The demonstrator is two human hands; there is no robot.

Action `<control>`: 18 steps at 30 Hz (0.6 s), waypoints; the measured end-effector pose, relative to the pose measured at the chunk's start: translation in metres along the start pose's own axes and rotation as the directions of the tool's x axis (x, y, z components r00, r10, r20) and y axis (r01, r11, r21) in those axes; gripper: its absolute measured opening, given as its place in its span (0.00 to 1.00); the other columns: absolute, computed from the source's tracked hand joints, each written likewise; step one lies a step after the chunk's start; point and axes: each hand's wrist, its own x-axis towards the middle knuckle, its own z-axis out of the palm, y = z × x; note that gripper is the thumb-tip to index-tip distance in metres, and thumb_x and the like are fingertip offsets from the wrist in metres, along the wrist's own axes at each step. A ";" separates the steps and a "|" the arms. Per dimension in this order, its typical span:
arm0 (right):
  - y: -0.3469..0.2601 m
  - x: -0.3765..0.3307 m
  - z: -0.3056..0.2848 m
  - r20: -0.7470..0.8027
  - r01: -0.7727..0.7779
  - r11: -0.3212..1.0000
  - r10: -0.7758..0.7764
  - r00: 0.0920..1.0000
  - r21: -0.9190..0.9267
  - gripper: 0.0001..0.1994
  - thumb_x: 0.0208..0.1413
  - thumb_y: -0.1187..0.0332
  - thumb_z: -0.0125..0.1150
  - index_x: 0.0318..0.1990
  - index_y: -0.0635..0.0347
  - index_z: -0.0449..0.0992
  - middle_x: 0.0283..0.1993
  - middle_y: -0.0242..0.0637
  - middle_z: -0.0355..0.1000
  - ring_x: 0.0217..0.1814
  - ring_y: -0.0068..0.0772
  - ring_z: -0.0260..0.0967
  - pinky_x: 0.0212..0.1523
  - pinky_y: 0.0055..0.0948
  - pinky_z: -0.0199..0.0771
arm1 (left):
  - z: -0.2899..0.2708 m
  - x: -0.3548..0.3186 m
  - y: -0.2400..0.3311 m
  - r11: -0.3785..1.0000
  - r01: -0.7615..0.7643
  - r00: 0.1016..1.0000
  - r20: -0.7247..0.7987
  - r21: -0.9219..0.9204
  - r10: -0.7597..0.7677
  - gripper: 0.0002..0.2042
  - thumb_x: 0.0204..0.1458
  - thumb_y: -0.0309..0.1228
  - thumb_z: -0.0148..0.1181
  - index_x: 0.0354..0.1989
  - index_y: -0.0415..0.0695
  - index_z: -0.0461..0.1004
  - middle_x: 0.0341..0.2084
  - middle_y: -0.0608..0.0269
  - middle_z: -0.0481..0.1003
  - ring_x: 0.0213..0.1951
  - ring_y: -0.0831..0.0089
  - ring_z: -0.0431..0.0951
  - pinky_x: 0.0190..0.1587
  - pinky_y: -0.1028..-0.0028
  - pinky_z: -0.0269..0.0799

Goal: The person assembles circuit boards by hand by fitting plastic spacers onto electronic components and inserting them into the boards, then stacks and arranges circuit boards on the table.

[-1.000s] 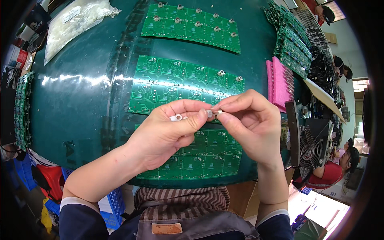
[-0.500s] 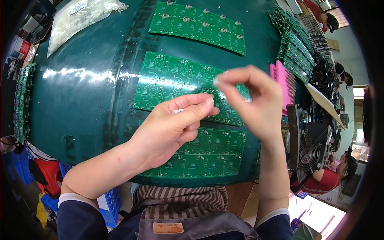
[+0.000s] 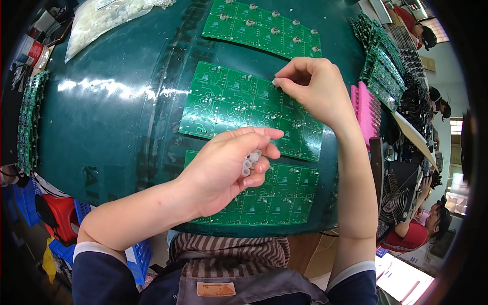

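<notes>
At my far left stood a stack of circuit boards point(image 3: 31, 124); right of it, on the green tabletop point(image 3: 101, 173), lay a clear bag point(image 3: 104, 23) of white bits; my left hand point(image 3: 218, 170) had its fingers loosely curled, cradling several small white tubes point(image 3: 249, 165), above the middle board point(image 3: 203, 114) and the near board point(image 3: 279, 206); my right hand point(image 3: 320, 91) pinched a small pale piece point(image 3: 275, 81) between thumb and forefinger, at the middle board's far edge; whether it touched, I couldn't tell; rightmost stood pink foam point(image 3: 367, 117).

Wht tubes point(image 3: 248, 165) in L hand point(image 3: 219, 165)
</notes>
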 end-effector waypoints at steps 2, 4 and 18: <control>-0.001 -0.001 0.002 -0.011 0.015 1.000 -0.015 1.000 -0.007 0.05 0.43 0.73 0.61 0.29 0.65 0.77 0.25 0.40 0.75 0.27 0.29 0.73 0.31 0.25 0.72 | 0.000 0.001 0.001 1.000 0.018 1.000 0.003 0.011 -0.018 0.14 0.57 0.30 0.45 0.49 0.35 0.62 0.28 0.63 0.68 0.23 0.81 0.65 0.20 0.82 0.59; -0.001 -0.002 0.004 -0.022 0.029 0.999 -0.030 0.999 -0.014 0.05 0.43 0.74 0.61 0.28 0.65 0.77 0.25 0.40 0.75 0.27 0.29 0.73 0.31 0.26 0.72 | 0.000 0.001 0.001 1.000 0.020 1.000 -0.002 0.014 -0.020 0.14 0.57 0.30 0.45 0.49 0.35 0.63 0.27 0.65 0.68 0.23 0.82 0.65 0.19 0.83 0.58; 0.012 -0.027 0.010 -0.230 0.231 0.973 -0.227 0.946 -0.010 0.06 0.44 0.73 0.63 0.31 0.61 0.77 0.36 0.43 0.75 0.39 0.40 0.74 0.40 0.30 0.73 | 0.007 -0.001 -0.001 0.996 -0.047 0.999 0.019 0.081 0.045 0.15 0.59 0.30 0.43 0.53 0.36 0.59 0.33 0.56 0.71 0.22 0.82 0.62 0.19 0.84 0.56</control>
